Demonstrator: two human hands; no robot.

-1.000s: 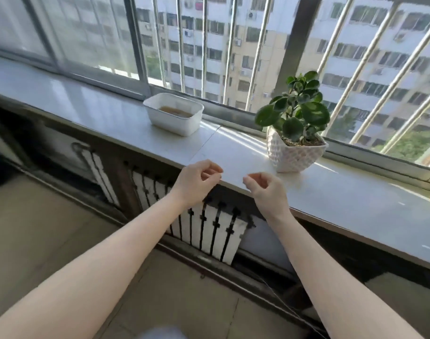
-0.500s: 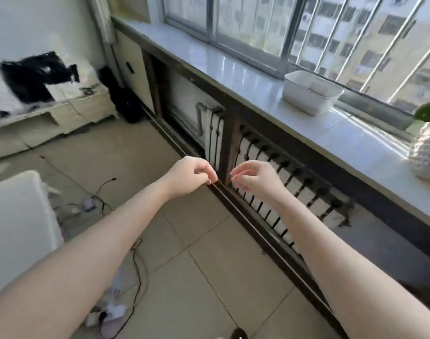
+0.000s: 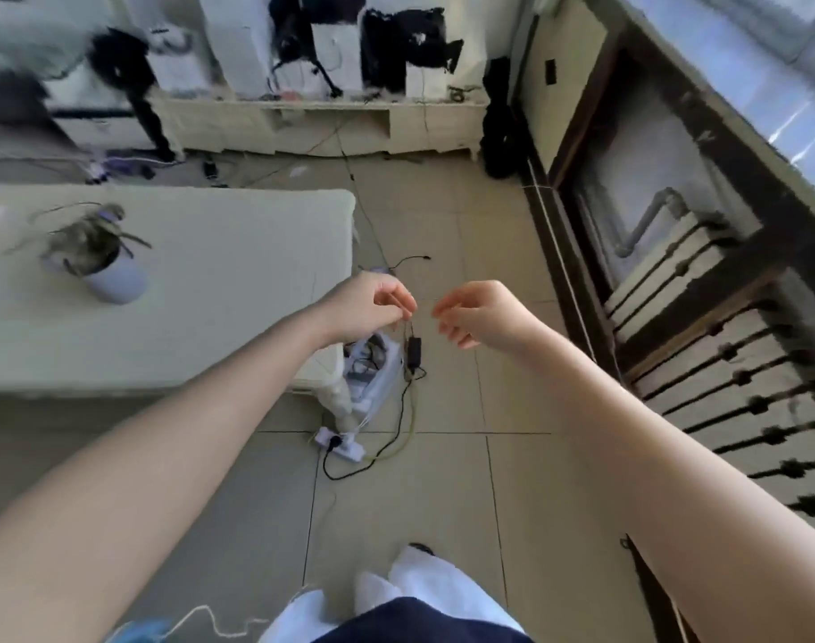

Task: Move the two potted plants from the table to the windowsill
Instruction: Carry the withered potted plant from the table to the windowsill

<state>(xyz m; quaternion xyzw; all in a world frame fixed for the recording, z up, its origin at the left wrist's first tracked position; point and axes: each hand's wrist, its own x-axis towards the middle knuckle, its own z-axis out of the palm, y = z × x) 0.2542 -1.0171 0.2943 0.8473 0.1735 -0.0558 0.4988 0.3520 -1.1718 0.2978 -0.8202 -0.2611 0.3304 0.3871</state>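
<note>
A potted plant [image 3: 95,259] with thin drooping leaves stands in a pale lavender pot on the left part of the white table [image 3: 220,290]. My left hand [image 3: 368,306] and my right hand [image 3: 477,313] hover side by side over the floor, past the table's right end, well to the right of the pot. Both hands hold nothing, with fingers loosely curled. The windowsill [image 3: 767,81] runs along the right edge of the view. The other potted plant is out of view.
Cables, a power strip [image 3: 340,445] and an adapter [image 3: 414,350] lie on the tiled floor beside the table's leg. A radiator behind a dark grille [image 3: 730,373] sits under the sill. A low white cabinet [image 3: 322,123] with dark clutter lines the far wall.
My view has swung left, away from the windowsill and the green plant in its white pot, towards the table. Both empty hands stayed held out in front of me.
</note>
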